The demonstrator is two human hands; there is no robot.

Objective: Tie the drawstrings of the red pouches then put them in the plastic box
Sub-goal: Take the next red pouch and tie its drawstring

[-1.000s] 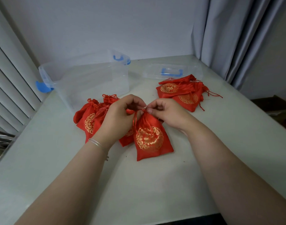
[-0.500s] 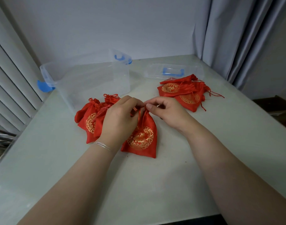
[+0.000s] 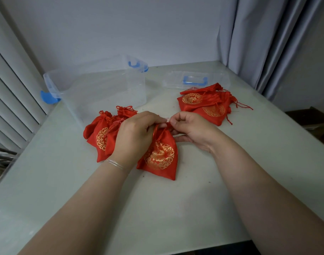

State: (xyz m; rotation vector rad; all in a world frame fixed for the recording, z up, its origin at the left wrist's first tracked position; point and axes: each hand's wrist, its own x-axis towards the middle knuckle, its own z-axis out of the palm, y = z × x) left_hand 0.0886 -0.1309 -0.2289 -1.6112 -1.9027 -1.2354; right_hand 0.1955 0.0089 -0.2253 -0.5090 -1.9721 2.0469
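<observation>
Both hands are busy at the gathered neck of one red pouch [image 3: 160, 155] near the middle of the worktop [image 3: 194, 208]. Left hand [image 3: 135, 137] has its grip curled round the neck from the left, right hand [image 3: 192, 129] pinches the red drawstring [image 3: 167, 124] at the top between thumb and forefinger. Whether the knot is actually done I can't tell, my fingers cover it. The pouch lies flat with its gold round emblem facing up, bottom corner pointing toward the near edge.

Just left of it, partly under my left hand, sits a little heap of cinched pouches [image 3: 102, 133]. Over toward the right edge, well apart, is another pile of pouches [image 3: 203, 103] with loose strings trailing out. The clear plastic box [image 3: 102, 89] with blue latches stands open at the back left of the worktop, nothing red inside it. Its lid [image 3: 195, 81] lies flat near the back edge, just behind the right pile.
</observation>
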